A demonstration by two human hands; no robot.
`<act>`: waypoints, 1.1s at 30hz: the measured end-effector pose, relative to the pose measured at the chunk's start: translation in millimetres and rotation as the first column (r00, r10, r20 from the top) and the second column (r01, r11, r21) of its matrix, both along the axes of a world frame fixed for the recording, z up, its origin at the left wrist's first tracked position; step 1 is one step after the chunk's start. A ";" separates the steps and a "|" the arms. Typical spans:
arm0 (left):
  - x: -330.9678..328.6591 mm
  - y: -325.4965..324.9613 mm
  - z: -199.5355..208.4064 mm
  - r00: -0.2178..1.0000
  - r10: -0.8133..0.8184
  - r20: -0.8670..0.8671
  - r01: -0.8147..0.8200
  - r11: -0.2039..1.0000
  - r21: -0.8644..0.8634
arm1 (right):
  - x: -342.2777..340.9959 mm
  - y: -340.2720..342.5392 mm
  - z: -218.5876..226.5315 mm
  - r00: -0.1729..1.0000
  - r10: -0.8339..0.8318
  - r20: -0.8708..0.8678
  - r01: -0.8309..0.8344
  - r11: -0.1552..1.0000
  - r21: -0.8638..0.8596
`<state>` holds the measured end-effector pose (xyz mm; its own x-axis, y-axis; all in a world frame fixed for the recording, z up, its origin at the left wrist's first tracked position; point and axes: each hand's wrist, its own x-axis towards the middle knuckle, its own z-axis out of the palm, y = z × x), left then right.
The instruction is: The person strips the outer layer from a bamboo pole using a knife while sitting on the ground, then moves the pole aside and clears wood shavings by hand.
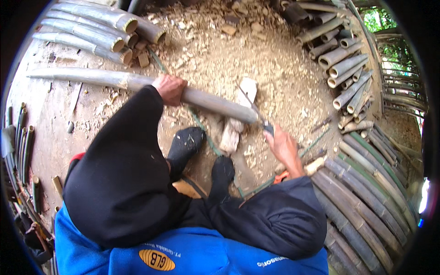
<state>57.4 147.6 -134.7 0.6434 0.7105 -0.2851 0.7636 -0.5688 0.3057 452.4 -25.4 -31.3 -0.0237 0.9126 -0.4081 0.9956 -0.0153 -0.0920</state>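
A long grey-brown bamboo pole [217, 105] lies slanting across in front of me. My left hand [169, 89] is closed around its middle, knuckles up. The pole's right end rests over a pale wooden block [230, 137], which sticks out on both sides of it. My right hand [283, 145] is wrapped around the dark handle of a knife [250, 101]. Its narrow blade slants up and left past the pole's right end, at or very near the cut rim. I cannot tell whether the edge touches the bamboo.
Pale wood chips [206, 50] cover the ground ahead. Thick bamboo poles [98, 32] lie at the far left, with short cut tubes [341, 57] heaped at the far right. Long poles [362, 201] are stacked beside me on the right. An orange item [281, 176] lies near my right wrist.
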 end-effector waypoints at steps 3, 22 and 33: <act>-10.2 -19.1 -11.9 0.993 0.068 0.100 -0.070 0.997 0.023 | -51.4 13.5 42.0 0.984 0.072 -0.165 -0.040 0.982 0.186; -22.6 -18.3 -23.4 0.993 0.039 0.114 -0.044 0.998 0.050 | -36.0 -6.3 -13.8 0.997 0.026 -0.073 -0.021 0.997 0.069; -23.8 -39.2 -60.1 0.970 0.039 0.238 -0.121 0.932 0.342 | -61.3 0.6 11.2 0.889 0.357 -0.287 -0.098 0.760 0.642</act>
